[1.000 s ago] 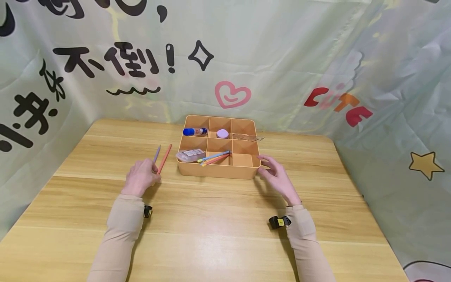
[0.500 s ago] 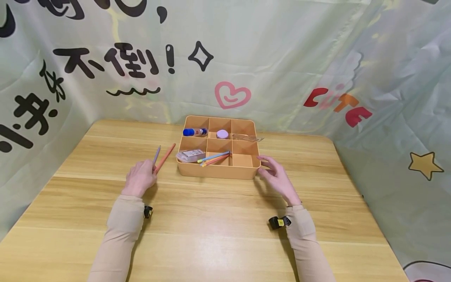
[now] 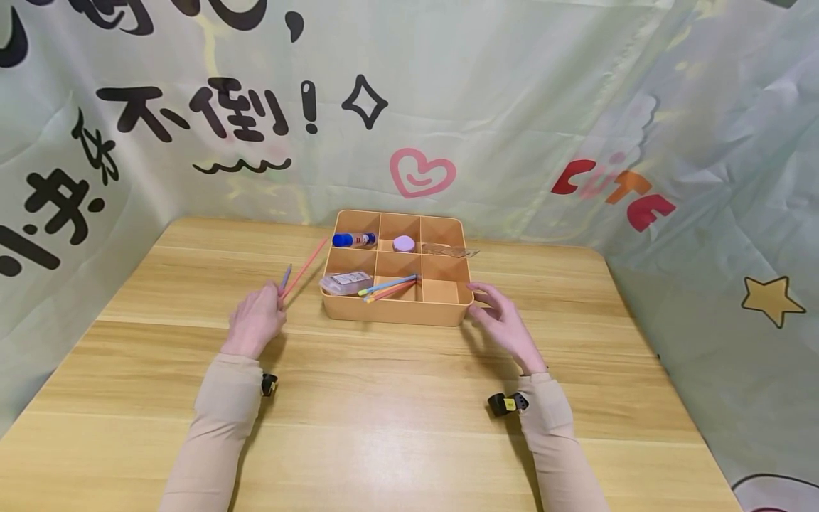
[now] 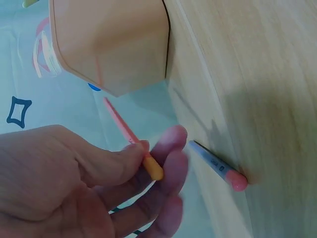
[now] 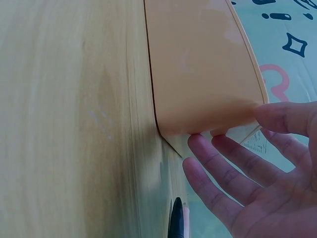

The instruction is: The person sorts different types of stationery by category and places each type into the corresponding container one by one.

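My left hand (image 3: 256, 318) pinches a coral-red pencil (image 4: 120, 120) between thumb and fingers, near its yellow end. The pencil slants up and away, its far tip beside the organizer's left side in the head view. Below that hand, a purple-grey pencil (image 4: 216, 165) with a pink end lies on the table. My right hand (image 3: 504, 323) touches the front right corner of a tan divided organizer box (image 3: 397, 313), thumb and fingertips against its rim and side. Colored pencils (image 3: 390, 286) lie across the box's front middle compartment.
A blue-capped glue stick (image 3: 354, 240), a round lilac item (image 3: 404, 244) and a clear ruler (image 3: 451, 250) lie in the back compartments. A clear plastic case (image 3: 347, 282) rests at front left. Behind the wooden table (image 3: 384, 427) hangs a printed cloth (image 3: 512, 107).
The coral-red pencil has swung up and to the right in my left hand, its far tip now beside the box's upper left. My right hand and the box stay in place.
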Available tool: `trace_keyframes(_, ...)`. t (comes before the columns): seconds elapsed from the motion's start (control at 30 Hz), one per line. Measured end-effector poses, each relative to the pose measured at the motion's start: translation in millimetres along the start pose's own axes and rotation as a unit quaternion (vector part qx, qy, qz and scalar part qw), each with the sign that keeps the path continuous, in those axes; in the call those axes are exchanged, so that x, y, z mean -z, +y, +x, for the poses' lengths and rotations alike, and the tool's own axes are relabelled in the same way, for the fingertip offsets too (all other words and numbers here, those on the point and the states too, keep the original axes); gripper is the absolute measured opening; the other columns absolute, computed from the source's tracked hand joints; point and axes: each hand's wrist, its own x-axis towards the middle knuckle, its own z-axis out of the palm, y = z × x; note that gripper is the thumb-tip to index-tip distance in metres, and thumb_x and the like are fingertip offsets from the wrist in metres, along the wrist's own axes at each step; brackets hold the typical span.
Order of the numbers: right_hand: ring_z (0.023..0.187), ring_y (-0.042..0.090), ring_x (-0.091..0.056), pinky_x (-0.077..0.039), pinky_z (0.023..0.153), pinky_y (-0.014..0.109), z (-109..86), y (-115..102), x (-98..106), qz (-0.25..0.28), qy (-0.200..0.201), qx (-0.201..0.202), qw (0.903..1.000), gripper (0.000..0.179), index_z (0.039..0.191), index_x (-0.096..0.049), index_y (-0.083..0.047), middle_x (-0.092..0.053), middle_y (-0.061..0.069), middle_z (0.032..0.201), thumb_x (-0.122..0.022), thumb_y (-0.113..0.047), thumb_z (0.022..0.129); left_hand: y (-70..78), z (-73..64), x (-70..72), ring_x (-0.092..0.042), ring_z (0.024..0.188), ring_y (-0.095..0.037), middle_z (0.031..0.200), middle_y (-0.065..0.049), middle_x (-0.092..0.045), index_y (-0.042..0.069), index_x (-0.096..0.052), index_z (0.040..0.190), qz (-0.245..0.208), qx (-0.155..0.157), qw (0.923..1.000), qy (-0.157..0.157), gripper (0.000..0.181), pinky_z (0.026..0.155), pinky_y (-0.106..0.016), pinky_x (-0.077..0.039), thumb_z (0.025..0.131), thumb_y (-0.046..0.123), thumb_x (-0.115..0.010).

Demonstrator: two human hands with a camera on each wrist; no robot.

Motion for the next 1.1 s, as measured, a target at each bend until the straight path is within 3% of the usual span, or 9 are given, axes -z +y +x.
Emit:
trace_keyframes(0.33, 0.119, 0.052, -0.061, -0.056, 0.095, 0.058, 0.6, 0, -1, 0.003, -0.001, -0.003, 1.0000, 0.047, 0.146, -0.045, 0.002, -0.047, 0.032, 0.149, -0.053, 0.002, 0.100, 1.4, -1.3, 1.5, -0.056, 0.071, -0.026, 0.095, -0.021, -0.068, -0.001, -0.059, 0.117, -0.021, -0.017, 0.9987, 0.044, 0.023, 0.058, -0.033, -0.042, 0.095, 0.004, -0.059)
trace_keyframes(0.63, 0.119, 0.052, -0.062, -0.056, 0.096, 0.058, 0.5, 0, -2, 0.000, -0.001, -0.002, 1.0000, 0.046, 0.145, -0.045, 0.003, -0.048, 0.033, 0.148, -0.053, 0.002, 0.100, 6.1, -1.0, 1.2, -0.060, 0.070, -0.026, 0.094, -0.019, -0.072, -0.001, -0.061, 0.117, -0.018, -0.053, 0.9949, 0.084, 0.019, 0.054, -0.031, -0.041, 0.101, 0.007, -0.054)
trace_keyframes(0.8, 0.120, 0.051, -0.061, -0.055, 0.097, 0.058, 0.4, 0, -2, 0.000, 0.003, -0.005, 1.0000, 0.045, 0.145, -0.046, 0.002, -0.051, 0.032, 0.146, -0.053, 0.000, 0.100, 7.9, 2.1, -0.8, -0.058, 0.068, -0.024, 0.100, -0.017, -0.074, -0.001, -0.060, 0.121, -0.043, -0.080, 0.9924, 0.083, 0.022, 0.053, -0.029, -0.041, 0.102, 0.004, -0.051)
trace_keyframes(1.1, 0.121, 0.051, -0.061, -0.054, 0.099, 0.058, 1.3, 2, -2, 0.007, 0.004, -0.006, 0.9999, 0.046, 0.146, -0.046, 0.002, -0.050, 0.032, 0.146, -0.053, 0.001, 0.100, 11.7, 5.2, -2.2, -0.049, 0.062, -0.020, 0.102, -0.017, -0.075, 0.000, -0.063, 0.124, -0.060, -0.091, 0.9908, 0.079, 0.026, 0.054, -0.029, -0.039, 0.103, 0.006, -0.050)
